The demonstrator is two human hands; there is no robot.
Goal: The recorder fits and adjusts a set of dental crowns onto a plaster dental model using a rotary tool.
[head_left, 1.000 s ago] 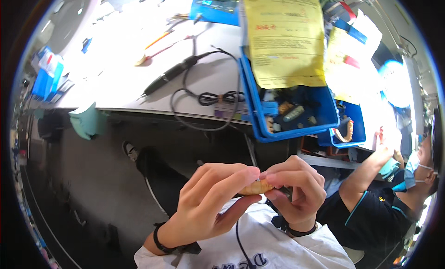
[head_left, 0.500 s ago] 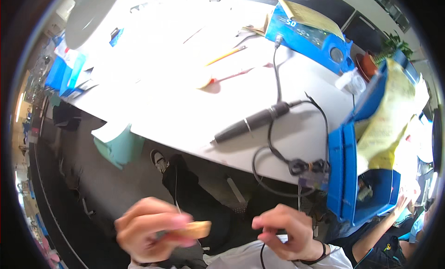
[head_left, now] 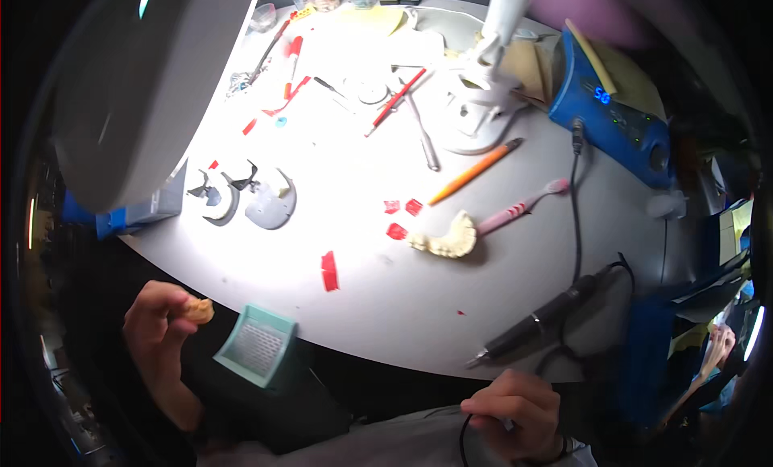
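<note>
My left hand (head_left: 159,326) is at the lower left, off the table's near edge. Its thumb and fingers pinch a small tan piece with a bumpy surface (head_left: 200,309), perhaps a bit of a dental cast. Low in the picture, my right hand (head_left: 515,409) is closed near my body, its fingers curled. A thin black cord (head_left: 464,440) runs by its fingertips, and I cannot make out whether they grip it. Beyond that hand lies a black rotary handpiece (head_left: 533,326) on the table edge. A cream, horseshoe-shaped dental cast (head_left: 448,240) rests farther in, against a pink toothbrush (head_left: 515,213).
A pale green tray with a grille (head_left: 258,343) juts from the table edge beside my left hand. Grey-based casts (head_left: 271,200), red scraps (head_left: 329,271) and an orange pencil-like tool (head_left: 475,173) lie on the table. A blue control box (head_left: 608,105) and a large lamp shade (head_left: 137,88) flank them.
The view has swung, showing more of the table's far side, and the glare is lower. My left hand has moved left and away from my right, keeping the tan piece. My right fingers have drawn together.
</note>
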